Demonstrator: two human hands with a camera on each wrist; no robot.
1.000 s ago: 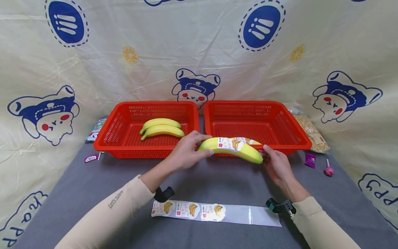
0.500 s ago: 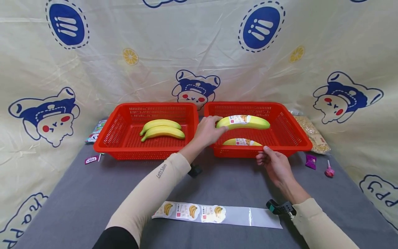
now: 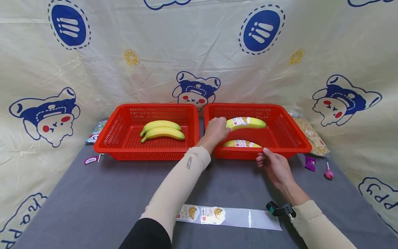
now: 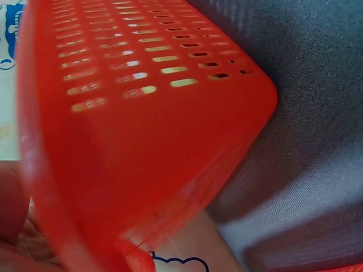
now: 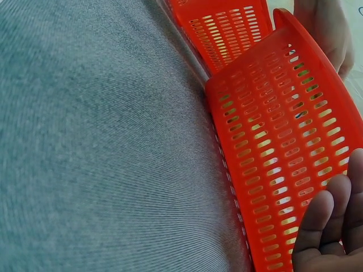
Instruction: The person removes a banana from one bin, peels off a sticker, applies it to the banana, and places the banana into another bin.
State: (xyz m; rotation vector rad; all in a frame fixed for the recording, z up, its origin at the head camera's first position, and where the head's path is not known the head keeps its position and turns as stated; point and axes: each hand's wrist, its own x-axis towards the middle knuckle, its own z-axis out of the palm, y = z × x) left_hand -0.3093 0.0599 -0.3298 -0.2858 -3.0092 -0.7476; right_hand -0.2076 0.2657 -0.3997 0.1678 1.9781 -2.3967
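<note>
My left hand (image 3: 217, 130) reaches into the right-hand red basket (image 3: 252, 152) and grips the left end of a yellow-green banana (image 3: 253, 123) bearing a white label. In the left wrist view part of that hand (image 4: 12, 226) shows behind the rim; the banana's gripped end is hidden. A second labelled banana (image 3: 242, 143) lies along the basket's front wall. My right hand (image 3: 276, 169) is at this basket's front, fingers loosely curled, thumb tip overlapping the rim. In the right wrist view its fingers (image 5: 337, 198) are outside the perforated wall, with nothing held.
Two unlabelled bananas (image 3: 163, 130) lie in the left red basket (image 3: 146, 154). A strip of banana labels (image 3: 236, 218) lies on the grey cloth (image 3: 124, 197) in front. At the sides are a bag of grains (image 3: 312, 138), a purple packet (image 3: 310, 163), a lollipop (image 3: 328, 172) and a purple-and-white packet (image 3: 91, 160).
My left hand has carried the labelled banana from in front of the right basket into it, moving away and to the right. The right hand has let go of the banana's end and barely moved.
</note>
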